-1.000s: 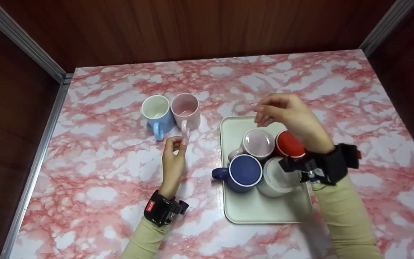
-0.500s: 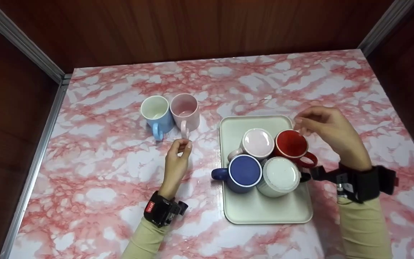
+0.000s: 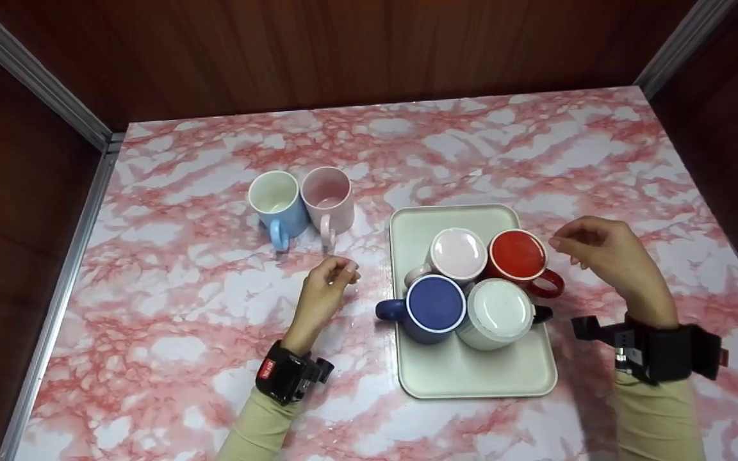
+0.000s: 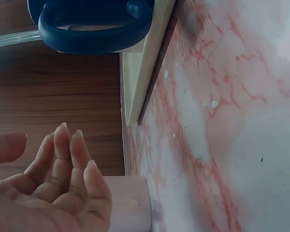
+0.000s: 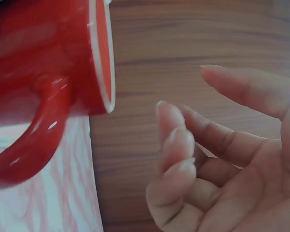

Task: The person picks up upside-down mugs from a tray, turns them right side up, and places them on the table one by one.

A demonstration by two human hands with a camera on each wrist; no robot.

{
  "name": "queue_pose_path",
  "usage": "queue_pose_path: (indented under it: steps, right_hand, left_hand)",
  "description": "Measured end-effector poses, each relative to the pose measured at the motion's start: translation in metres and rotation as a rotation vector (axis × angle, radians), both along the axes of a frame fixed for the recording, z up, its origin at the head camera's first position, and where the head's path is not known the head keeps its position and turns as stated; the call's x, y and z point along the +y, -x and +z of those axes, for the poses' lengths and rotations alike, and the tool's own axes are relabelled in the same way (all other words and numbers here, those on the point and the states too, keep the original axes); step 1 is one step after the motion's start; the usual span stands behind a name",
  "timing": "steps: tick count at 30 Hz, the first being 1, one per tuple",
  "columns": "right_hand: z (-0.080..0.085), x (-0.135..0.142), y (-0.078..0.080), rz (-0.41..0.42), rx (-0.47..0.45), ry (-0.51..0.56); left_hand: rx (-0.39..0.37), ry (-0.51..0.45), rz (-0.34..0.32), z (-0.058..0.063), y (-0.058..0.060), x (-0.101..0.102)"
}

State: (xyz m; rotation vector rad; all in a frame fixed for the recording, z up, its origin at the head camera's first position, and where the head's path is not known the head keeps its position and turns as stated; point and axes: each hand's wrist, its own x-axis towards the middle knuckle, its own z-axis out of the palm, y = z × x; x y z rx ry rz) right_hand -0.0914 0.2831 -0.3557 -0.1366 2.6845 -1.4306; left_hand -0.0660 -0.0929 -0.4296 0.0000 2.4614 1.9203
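My left hand (image 3: 323, 291) hovers with loosely bent fingers just in front of an upright pink mug (image 3: 329, 200), holding nothing. A light blue mug (image 3: 277, 202) stands upright beside the pink one, both handles toward me. To the right of the tray, my right hand (image 3: 615, 259) hangs in the air with relaxed fingers, nothing in its grasp. Nearest to it is an upside-down red mug (image 5: 43, 58), its handle pointing right. Also upside down on the tray (image 3: 478, 378) are a pale pink mug (image 3: 459, 253), a dark blue mug (image 3: 435, 307) and a white mug (image 3: 500, 314) with a black handle.
The dark blue mug's handle (image 4: 94, 38) sticks out over the tray's left edge. Pink-and-white marbled table surface (image 3: 170, 346) surrounds the tray. Dark wooden panels (image 3: 369, 51) with metal corner strips enclose the table at the back and sides.
My right hand has moved from above the tray's far side out to the right, past the red mug. My left hand has drawn slightly back from the upright pink mug's handle.
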Motion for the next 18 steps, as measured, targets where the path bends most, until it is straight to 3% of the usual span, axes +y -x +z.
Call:
queue_pose_path:
  steps: [4, 9, 11, 14, 18]
  right_hand:
    - [-0.003, 0.001, -0.005, 0.003, -0.017, -0.137]
    - [-0.005, 0.004, -0.012, 0.067, -0.089, -0.240]
    - [-0.006, 0.004, -0.013, 0.105, -0.115, -0.268]
    - [-0.011, 0.004, -0.014, 0.153, -0.123, -0.288]
    - [-0.016, 0.004, -0.014, 0.206, -0.127, -0.294]
  left_hand:
    - [-0.054, -0.041, -0.031, 0.000, -0.001, 0.001]
    - [-0.104, -0.087, -0.047, -0.003, -0.002, 0.000]
    - [-0.108, -0.090, -0.053, 0.004, -0.004, 0.001]
    - [-0.112, -0.104, -0.063, 0.004, -0.004, 0.000]
    - [-0.122, -0.123, -0.065, 0.012, -0.007, 0.002]
